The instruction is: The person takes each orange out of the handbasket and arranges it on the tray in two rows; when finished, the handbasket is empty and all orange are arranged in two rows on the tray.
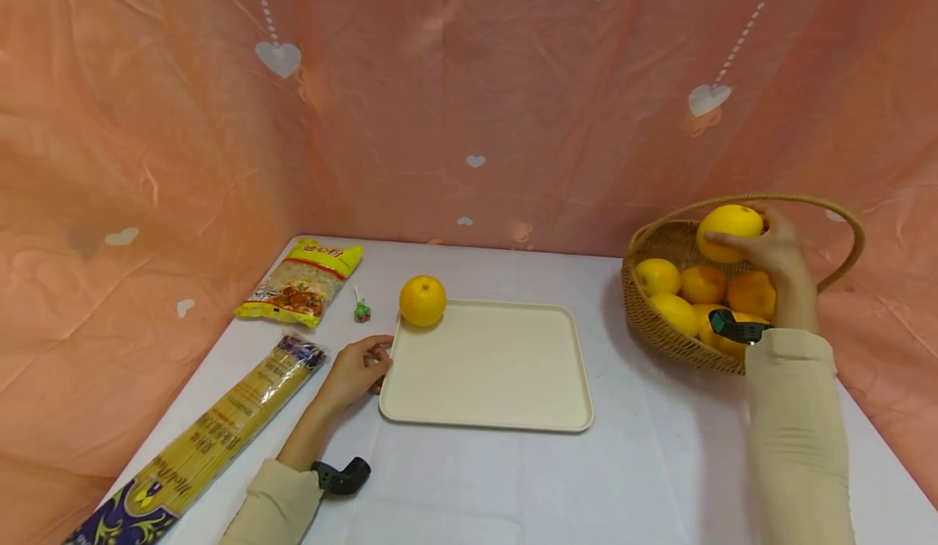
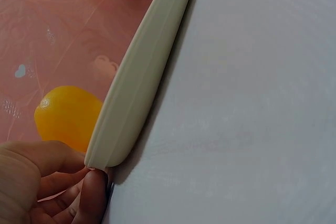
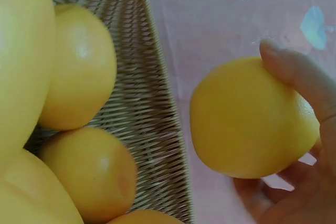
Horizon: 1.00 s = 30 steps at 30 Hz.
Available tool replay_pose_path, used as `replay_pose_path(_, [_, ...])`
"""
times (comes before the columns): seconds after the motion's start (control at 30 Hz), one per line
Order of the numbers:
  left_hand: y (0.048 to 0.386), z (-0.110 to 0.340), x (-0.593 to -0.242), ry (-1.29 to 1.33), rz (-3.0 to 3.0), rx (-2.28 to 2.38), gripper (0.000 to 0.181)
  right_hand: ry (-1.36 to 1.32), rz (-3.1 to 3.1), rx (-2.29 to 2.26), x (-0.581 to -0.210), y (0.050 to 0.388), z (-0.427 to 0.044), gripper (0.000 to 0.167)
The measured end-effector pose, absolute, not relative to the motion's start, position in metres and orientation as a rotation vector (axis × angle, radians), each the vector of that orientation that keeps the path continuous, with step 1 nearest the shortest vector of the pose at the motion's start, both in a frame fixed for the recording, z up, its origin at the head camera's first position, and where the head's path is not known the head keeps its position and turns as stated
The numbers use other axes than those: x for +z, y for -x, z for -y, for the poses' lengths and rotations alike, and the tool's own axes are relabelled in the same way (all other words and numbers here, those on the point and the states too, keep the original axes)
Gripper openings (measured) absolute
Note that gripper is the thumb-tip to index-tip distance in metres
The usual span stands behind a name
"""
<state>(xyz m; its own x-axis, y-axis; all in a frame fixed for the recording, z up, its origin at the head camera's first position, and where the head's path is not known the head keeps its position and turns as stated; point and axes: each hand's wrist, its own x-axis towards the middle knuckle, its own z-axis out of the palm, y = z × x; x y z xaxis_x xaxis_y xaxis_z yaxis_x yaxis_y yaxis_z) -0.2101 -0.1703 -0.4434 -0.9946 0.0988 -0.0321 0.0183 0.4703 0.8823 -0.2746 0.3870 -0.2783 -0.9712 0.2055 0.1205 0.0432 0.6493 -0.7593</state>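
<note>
My right hand (image 1: 781, 245) grips a yellow orange (image 1: 729, 234) above the wicker basket (image 1: 677, 348). In the right wrist view the thumb and fingers curl round this orange (image 3: 247, 119), beside the basket's woven wall (image 3: 152, 108). Several more oranges (image 1: 657, 276) lie inside the basket. At the tray's left side, my left hand (image 1: 357, 372) pinches the rim of the cream tray (image 1: 487, 366). The left wrist view has its fingers at the end of the tray's edge (image 2: 139, 82). One orange (image 1: 422, 301) sits in the tray's far left corner.
Left of the tray lie a yellow food packet (image 1: 300, 283), a small lollipop (image 1: 362, 310) and a long pack of noodles (image 1: 212, 439). The basket's tall handle (image 1: 853, 243) arches over the right hand. A pink curtain (image 1: 469, 105) hangs behind the white table (image 1: 586, 488).
</note>
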Motion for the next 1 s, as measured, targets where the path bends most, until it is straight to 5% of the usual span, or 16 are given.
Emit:
replay_pose_path(0.2, [0.212,0.171,-0.445,-0.120,-2.623,1.597,0.038,0.030,2.668,1.305,-0.277,0.268,-0.385,0.058])
replay_pose_path(0.47, [0.213,0.172,-0.446,-0.132,-2.616,1.622,0.038,-0.091,2.862,1.057,-0.274,0.257,-0.378,0.079])
replay_pose_path(1.0, [0.212,0.172,-0.445,-0.131,-2.619,1.621,0.038,-0.545,2.679,1.503,-0.281,0.224,-0.324,0.067])
